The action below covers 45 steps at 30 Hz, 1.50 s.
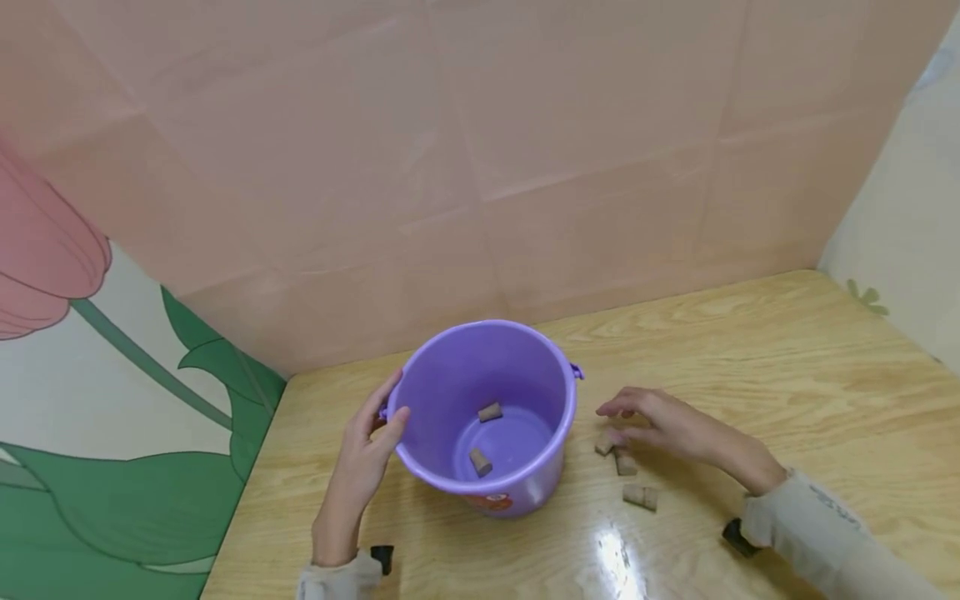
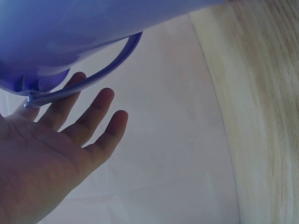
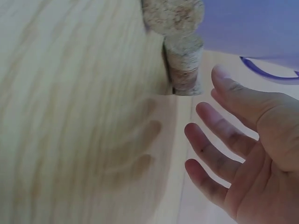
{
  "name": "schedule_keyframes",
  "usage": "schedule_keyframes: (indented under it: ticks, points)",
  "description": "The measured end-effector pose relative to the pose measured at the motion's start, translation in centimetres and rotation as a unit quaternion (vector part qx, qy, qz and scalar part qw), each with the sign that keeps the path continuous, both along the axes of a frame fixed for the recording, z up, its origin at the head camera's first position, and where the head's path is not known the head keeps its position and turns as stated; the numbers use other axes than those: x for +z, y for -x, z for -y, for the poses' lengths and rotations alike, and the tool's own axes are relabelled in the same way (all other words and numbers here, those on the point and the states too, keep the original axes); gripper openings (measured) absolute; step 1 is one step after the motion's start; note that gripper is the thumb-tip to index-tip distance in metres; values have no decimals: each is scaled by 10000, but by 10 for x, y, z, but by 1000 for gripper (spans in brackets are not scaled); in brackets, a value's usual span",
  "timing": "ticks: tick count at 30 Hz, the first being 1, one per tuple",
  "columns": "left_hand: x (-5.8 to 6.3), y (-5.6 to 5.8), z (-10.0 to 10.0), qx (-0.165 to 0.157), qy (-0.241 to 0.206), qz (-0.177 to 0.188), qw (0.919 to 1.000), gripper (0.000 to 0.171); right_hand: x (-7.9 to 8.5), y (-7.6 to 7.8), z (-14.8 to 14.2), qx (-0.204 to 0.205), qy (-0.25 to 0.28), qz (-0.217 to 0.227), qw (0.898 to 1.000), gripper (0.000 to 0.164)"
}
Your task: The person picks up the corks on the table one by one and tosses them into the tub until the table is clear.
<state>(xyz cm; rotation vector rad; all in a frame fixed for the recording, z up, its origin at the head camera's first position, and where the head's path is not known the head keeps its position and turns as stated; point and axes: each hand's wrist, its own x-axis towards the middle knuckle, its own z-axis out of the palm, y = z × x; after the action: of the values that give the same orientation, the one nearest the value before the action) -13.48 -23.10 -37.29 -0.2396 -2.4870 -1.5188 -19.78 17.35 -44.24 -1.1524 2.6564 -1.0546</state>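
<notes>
A purple bucket (image 1: 495, 350) stands on the wooden table. Inside it lie two brown corks, one cork (image 1: 491, 412) toward the back and another cork (image 1: 481, 462) nearer the front. My left hand (image 1: 363, 458) holds the bucket's left rim, thumb over the edge; in the left wrist view its other fingers spread past the bucket handle (image 2: 112, 67). To the right of the bucket, my right hand (image 1: 667, 425) hovers with parted fingers and nothing between them. Its thumb is close to a cork (image 1: 604, 442), beside a second cork (image 1: 626, 465). Closer to me lies another cork piece (image 1: 640, 497).
A pinkish sheet (image 1: 525, 167) hangs behind the table (image 1: 750, 367). At the left is a wall with a painted flower (image 1: 45, 242), and a pale wall (image 1: 907, 217) stands at the right. Black wrist devices show under both sleeves (image 1: 810, 517).
</notes>
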Motion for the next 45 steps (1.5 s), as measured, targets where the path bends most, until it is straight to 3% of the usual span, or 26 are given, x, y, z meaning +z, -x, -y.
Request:
schedule_keyframes:
  ticks: [4, 8, 20, 31, 45]
  points:
    - [0, 1, 0, 48, 24, 44, 10000, 50, -6, 2, -2, 122, -84, 68, 9999, 34]
    - [-1, 2, 0, 70, 58, 74, 9999, 50, -11, 4, -2, 248, -122, -141, 9995, 31]
    - [0, 1, 1, 38, 36, -1, 10000, 50, -11, 5, -1, 397, -257, -425, 9980, 23]
    - [1, 0, 1, -27, -85, 92, 9999, 50, -9, 5, -1, 320, -221, -113, 9992, 22]
    - [1, 0, 1, 21, -34, 102, 9999, 50, -11, 6, -2, 277, -204, -108, 9993, 17]
